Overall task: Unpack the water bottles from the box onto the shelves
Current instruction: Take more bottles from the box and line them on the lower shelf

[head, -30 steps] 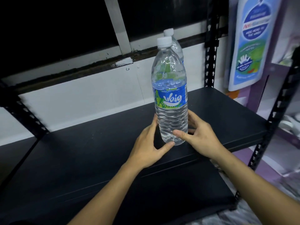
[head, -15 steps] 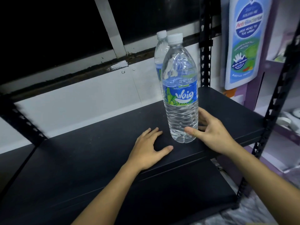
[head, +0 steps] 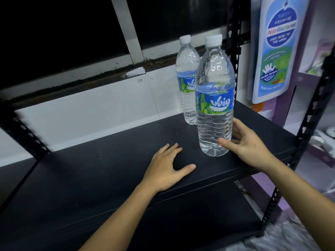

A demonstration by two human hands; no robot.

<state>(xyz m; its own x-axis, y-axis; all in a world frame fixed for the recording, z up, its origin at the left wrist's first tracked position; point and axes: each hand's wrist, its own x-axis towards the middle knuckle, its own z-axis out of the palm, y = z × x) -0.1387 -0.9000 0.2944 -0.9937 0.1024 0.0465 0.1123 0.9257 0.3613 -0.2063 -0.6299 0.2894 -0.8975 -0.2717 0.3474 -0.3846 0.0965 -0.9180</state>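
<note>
The right hand (head: 248,144) is holding the front bottle (head: 214,98) low down (another bottle (head: 186,78) is standing behind it). The left hand (head: 168,169) is lying flat, fingers open, on the black shelf (head: 108,160).

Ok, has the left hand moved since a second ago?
Yes. The left hand has come off the front Waig bottle, leftward along the black shelf, and rests flat there; the right hand holds the bottle.

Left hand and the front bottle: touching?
Apart. The head view shows the left hand flat on the shelf, with bare shelf between its thumb and the front bottle.
</note>
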